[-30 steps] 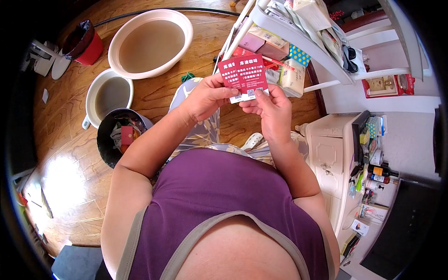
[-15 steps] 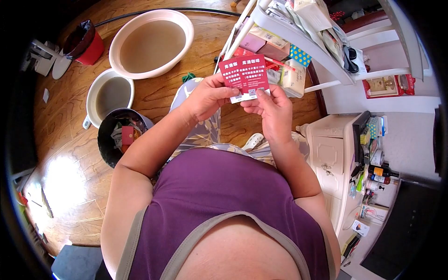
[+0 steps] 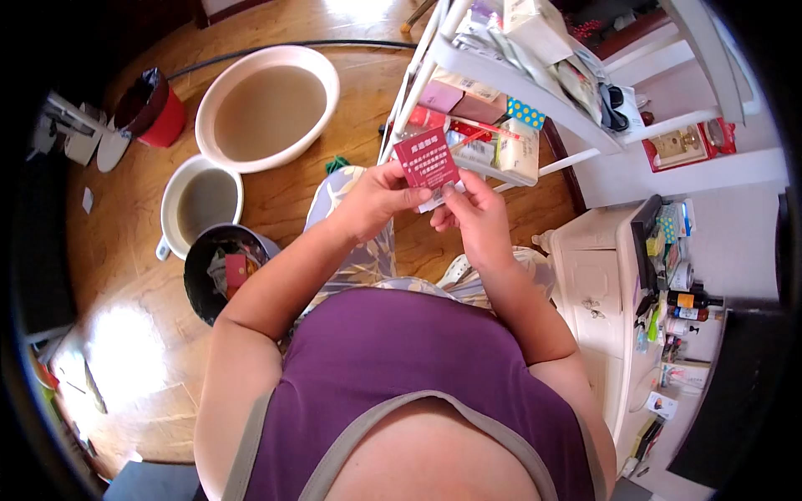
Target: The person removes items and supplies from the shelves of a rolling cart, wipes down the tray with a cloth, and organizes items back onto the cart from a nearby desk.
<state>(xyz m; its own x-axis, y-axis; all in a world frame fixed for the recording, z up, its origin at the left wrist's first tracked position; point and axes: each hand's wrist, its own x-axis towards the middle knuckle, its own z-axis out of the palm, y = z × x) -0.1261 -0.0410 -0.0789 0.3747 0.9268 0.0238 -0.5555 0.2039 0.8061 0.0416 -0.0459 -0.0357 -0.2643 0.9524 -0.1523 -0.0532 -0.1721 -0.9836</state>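
Observation:
In front of my chest I hold red printed cards [image 3: 427, 161] with white lettering and a white lower strip, tilted to the left. Only one card face shows; any others behind it are hidden. My left hand [image 3: 373, 203] pinches the left edge, its thumb lying along the lower corner. At the lower right, my right hand [image 3: 476, 214] grips the cards between thumb and curled fingers. Just beyond them stands a white rack [image 3: 535, 93] with boxes and packets on its shelves.
Two basins of murky water, a large one [image 3: 209, 142] and a smaller one [image 3: 170, 200], stand on the wooden floor at left. A dark bin [image 3: 200, 288] with rubbish is near my left arm, a red bin [image 3: 165, 125] farther off. A cream cabinet [image 3: 589, 275] stands at right.
The two cards that lay side by side now show as one face, tilted to the left. My hands have come closer together. The whole view has shifted slightly downward.

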